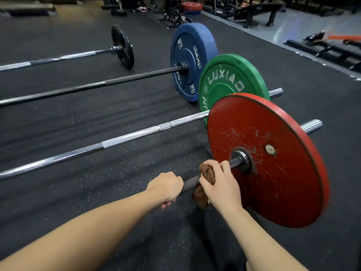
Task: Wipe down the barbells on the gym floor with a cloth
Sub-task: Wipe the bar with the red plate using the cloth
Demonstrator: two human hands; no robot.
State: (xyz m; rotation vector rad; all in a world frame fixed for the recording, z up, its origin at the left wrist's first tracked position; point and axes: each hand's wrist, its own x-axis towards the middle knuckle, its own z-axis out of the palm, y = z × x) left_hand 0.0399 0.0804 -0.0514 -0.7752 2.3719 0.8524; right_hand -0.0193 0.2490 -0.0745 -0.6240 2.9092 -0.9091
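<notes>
Several barbells lie side by side on the black rubber floor. The nearest barbell's dark shaft (190, 181) runs into a scuffed red plate (273, 173). My left hand (168, 187) grips this shaft from above. Just right of it, my right hand (218, 182) holds a brown cloth (205, 178) wrapped around the shaft, a short way from the red plate's collar (242, 160). Part of the cloth hangs below the bar.
Behind lie a chrome bar (117, 139) with a green plate (230, 83), a dark bar (97, 87) with a blue plate (191, 61), and a bar with a small black plate (123, 46). Benches and racks (259, 10) stand at the back right.
</notes>
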